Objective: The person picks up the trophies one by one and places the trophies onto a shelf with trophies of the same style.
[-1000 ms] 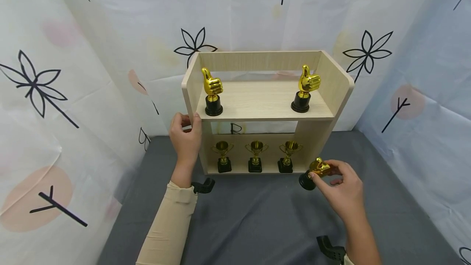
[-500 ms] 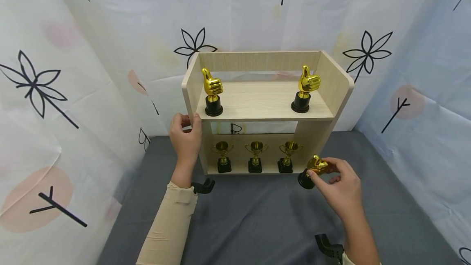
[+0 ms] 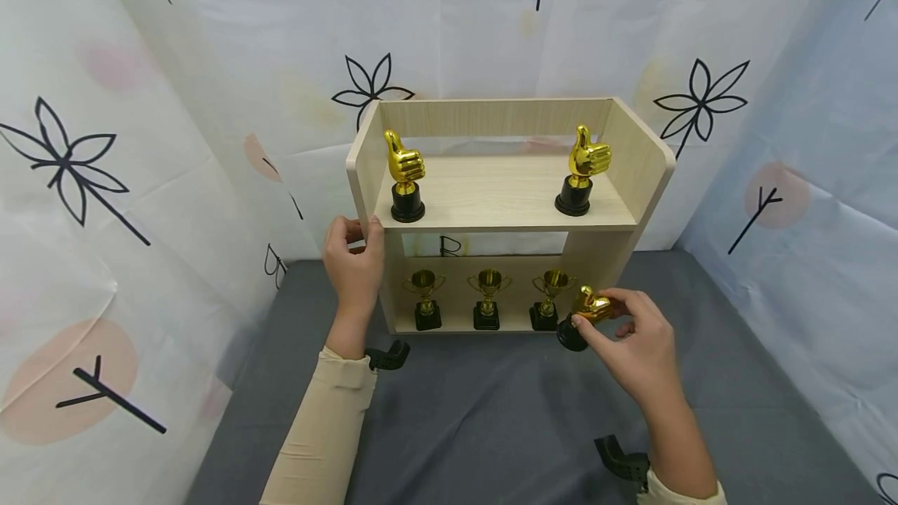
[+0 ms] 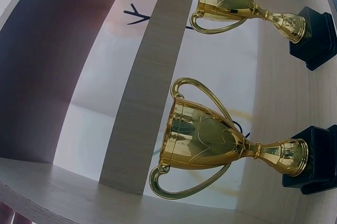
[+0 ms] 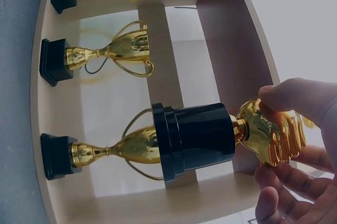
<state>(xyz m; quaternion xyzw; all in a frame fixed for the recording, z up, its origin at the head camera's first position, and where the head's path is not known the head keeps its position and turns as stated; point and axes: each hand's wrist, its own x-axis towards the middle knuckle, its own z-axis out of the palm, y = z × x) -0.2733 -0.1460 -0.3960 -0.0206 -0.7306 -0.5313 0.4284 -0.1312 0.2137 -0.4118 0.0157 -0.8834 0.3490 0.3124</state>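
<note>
My right hand (image 3: pixel 640 349) pinches a gold thumbs-up trophy (image 3: pixel 592 307) by its gold top, between thumb and fingers. The trophy is tilted, its black base (image 5: pixel 197 134) pointing left and down, in front of the shelf's lower right corner. My left hand (image 3: pixel 354 271) grips the left side panel of the pale wooden shelf (image 3: pixel 505 228), thumb at the front edge. Two more thumbs-up trophies stand upright on the upper board, one on the left (image 3: pixel 405 178) and one on the right (image 3: pixel 579 174).
Three gold cup trophies stand in a row on the lower board: a left cup (image 3: pixel 425 298), a middle cup (image 3: pixel 487 298) and a right cup (image 3: pixel 545 298). A grey cloth (image 3: pixel 477 419) covers the table. Patterned fabric walls (image 3: pixel 477 37) surround it.
My right hand has carried the thumbs-up trophy a little left and toward the shelf. My left hand and the standing trophies have stayed in place.
</note>
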